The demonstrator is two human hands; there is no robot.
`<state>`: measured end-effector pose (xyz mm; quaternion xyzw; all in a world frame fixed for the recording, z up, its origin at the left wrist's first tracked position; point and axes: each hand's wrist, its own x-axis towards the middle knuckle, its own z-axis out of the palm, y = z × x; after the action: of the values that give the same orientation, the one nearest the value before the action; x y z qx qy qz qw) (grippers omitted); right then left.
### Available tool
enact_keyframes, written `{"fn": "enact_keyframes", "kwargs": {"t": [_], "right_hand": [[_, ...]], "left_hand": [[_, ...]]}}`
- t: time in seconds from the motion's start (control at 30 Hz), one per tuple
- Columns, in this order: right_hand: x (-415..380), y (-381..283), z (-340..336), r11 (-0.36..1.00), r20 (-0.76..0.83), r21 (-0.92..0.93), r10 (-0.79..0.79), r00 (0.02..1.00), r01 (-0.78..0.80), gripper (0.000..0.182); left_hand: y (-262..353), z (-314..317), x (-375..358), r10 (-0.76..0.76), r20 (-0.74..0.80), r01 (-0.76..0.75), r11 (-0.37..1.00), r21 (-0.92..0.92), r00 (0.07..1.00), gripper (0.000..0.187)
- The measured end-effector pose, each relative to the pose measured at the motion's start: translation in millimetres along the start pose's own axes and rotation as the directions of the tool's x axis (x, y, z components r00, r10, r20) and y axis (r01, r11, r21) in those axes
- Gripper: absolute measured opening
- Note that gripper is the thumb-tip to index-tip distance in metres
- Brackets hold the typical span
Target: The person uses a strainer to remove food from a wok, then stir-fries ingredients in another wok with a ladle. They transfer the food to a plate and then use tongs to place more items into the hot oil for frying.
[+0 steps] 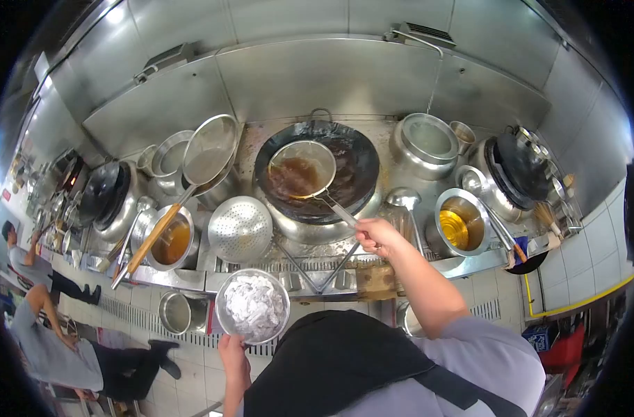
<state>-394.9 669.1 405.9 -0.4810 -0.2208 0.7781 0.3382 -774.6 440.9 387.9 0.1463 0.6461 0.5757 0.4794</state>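
My right hand (377, 236) is closed on the handle of a fine-mesh strainer (304, 169), whose basket is over the large black wok (359, 156) at the centre. Brown liquid shows through and around the mesh. Low in front of the stove, my left hand (232, 345) holds a metal bowl (286, 321) by its near rim. White, powder-coated pieces (253, 306) fill the bowl. Just beyond it a perforated round ladle (240, 229) lies on the stove's front edge.
A pot of brown liquid (172, 243) and a wooden-handled strainer (211, 147) are at the left. To the right are a pot of yellow oil (454, 228), a ladle (404, 198) and a water pot (428, 142). Two other people stand at far left.
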Motion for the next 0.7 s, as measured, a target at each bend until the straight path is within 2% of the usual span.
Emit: {"fn": "enact_keyframes", "kwargs": {"t": [0.17,0.3,0.4,0.5,0.53,0.57,0.63,0.67,0.7], "right_hand": [[-29.7,1.7,15.6,1.000,-0.006,-0.022,0.007,1.000,-0.007,0.010],[-47.5,-3.0,15.1,0.999,0.009,-0.039,0.012,1.000,-0.011,0.011],[-53.3,-7.6,-3.9,0.999,0.063,0.036,-0.004,0.998,0.001,0.005],[-71.1,-29.6,-20.5,0.985,-0.033,-0.063,-0.164,0.986,0.162,0.007],[-73.1,-35.4,-28.6,0.955,-0.201,-0.144,-0.284,0.938,0.259,0.005],[-72.6,-41.3,-37.0,0.910,-0.341,-0.243,-0.403,0.849,0.335,0.004],[-69.4,-54.8,-62.4,0.876,-0.487,-0.308,-0.481,0.729,0.372,0.009],[-44.0,-53.4,-98.7,0.583,-0.416,-0.763,-0.773,0.479,0.278,0.012],[-18.2,-48.8,-131.3,0.153,-0.142,-0.988,-0.960,0.242,0.028,0.016]], "left_hand": [[2.1,3.7,12.8,0.003,0.042,-0.004,1.000,0.023,0.999,0.005],[17.5,18.1,3.6,-0.007,0.086,0.005,1.000,0.030,0.996,0.018],[2.5,4.6,18.1,-0.008,0.103,0.000,0.997,0.077,0.995,0.023],[8.7,6.4,12.5,-0.015,0.096,0.010,0.999,0.051,0.995,0.023],[7.7,6.8,11.3,-0.020,0.065,0.017,0.999,0.038,0.998,0.023],[6.0,6.6,11.7,-0.005,0.042,0.003,0.999,0.042,0.999,0.020],[5.5,3.9,6.6,0.014,-0.022,-0.013,1.000,0.027,1.000,0.016],[7.9,3.9,3.9,0.006,-0.024,-0.006,1.000,0.008,1.000,0.016],[9.8,2.2,1.7,0.000,-0.022,0.000,1.000,-0.009,1.000,0.017]]}}
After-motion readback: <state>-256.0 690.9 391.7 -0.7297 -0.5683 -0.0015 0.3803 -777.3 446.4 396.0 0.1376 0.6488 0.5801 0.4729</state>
